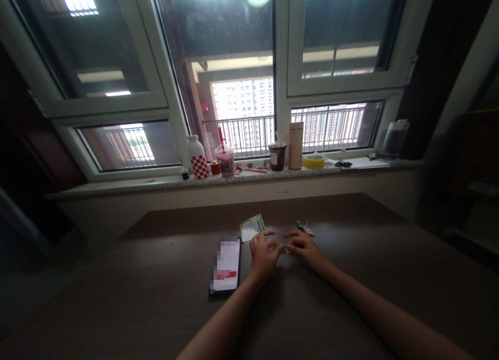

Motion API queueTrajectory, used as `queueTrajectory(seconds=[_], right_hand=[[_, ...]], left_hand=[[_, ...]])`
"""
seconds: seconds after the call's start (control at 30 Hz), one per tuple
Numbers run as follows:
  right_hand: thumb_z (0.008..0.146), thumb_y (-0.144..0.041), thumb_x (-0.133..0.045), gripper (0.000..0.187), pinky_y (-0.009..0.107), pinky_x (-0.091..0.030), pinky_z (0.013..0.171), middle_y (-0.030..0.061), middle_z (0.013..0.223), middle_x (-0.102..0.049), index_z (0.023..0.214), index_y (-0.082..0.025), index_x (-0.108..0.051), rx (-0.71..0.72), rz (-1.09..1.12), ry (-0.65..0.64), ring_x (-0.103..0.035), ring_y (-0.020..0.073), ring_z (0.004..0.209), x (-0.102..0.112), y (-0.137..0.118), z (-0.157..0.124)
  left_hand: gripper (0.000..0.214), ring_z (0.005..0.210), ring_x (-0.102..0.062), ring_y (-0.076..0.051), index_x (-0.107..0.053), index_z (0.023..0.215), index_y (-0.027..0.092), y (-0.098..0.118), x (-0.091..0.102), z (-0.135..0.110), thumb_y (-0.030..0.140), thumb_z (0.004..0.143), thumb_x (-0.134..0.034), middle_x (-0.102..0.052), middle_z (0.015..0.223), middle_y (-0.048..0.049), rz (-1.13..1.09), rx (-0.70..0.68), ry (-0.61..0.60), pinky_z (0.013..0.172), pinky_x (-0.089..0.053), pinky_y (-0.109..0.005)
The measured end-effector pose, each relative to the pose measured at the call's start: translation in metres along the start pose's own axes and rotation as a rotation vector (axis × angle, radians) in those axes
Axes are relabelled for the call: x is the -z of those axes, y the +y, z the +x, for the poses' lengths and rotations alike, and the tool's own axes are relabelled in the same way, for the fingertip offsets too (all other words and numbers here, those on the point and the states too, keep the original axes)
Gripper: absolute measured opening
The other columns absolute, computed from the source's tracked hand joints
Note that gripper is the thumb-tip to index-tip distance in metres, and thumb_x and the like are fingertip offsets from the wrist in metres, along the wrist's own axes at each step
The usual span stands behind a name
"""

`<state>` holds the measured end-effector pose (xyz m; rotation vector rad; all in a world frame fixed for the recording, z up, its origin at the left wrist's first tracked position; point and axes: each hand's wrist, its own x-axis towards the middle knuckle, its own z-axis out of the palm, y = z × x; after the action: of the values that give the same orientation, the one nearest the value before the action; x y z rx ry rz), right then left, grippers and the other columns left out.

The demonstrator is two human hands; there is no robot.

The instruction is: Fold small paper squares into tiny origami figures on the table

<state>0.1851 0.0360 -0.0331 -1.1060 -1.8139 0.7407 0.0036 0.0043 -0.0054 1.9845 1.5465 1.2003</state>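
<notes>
Both my hands rest on a brown wooden table (pixel 351 235), fingertips meeting over something small between them that I cannot make out. My left hand (pixel 264 255) is curled, its fingers pinched toward the right. My right hand (pixel 303 246) is also curled, fingers pressed down at the same spot. A green and white paper packet (pixel 252 228) lies just beyond my left hand. A small folded coloured paper piece (pixel 304 228) lies just beyond my right hand. A phone (pixel 226 265) with a lit screen lies flat to the left of my left hand.
A stone windowsill (pixel 136 183) runs behind the table, carrying a red-checked white bottle (pixel 198 157), a pink cup (pixel 226 161), a brown drink cup (pixel 277 155), a tall beige flask (pixel 295 145), a yellow tape roll (pixel 314 161), scissors (pixel 343 164) and a jar (pixel 394 137).
</notes>
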Motion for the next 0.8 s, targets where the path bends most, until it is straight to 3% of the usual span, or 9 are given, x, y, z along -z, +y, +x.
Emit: queueTrajectory(seconds=[0.4, 0.8], right_hand=[[0.083, -0.060, -0.058, 0.040, 0.047, -0.031, 0.109, 0.0100, 0.117, -0.062, 0.076, -0.024, -0.074, 0.019, -0.034, -0.004, -0.050, 0.0284, 0.118, 0.000, -0.016, -0.004], [0.078, -0.057, -0.065, 0.038, 0.047, -0.031, 0.108, 0.0102, 0.118, -0.059, 0.070, -0.021, -0.073, 0.023, -0.020, -0.037, -0.048, 0.0291, 0.119, 0.000, -0.009, -0.004]], left_hand=[[0.013, 0.114, -0.049, -0.025, -0.071, 0.066, 0.023, 0.004, 0.001, -0.001, 0.023, 0.079, -0.067, -0.064, 0.113, -0.0045, -0.043, 0.003, 0.100, 0.103, -0.036, -0.045], [0.014, 0.114, -0.047, -0.027, -0.070, 0.059, 0.025, 0.003, 0.000, 0.001, 0.018, 0.072, -0.071, -0.064, 0.112, -0.0030, 0.023, 0.016, 0.042, 0.106, -0.032, -0.049]])
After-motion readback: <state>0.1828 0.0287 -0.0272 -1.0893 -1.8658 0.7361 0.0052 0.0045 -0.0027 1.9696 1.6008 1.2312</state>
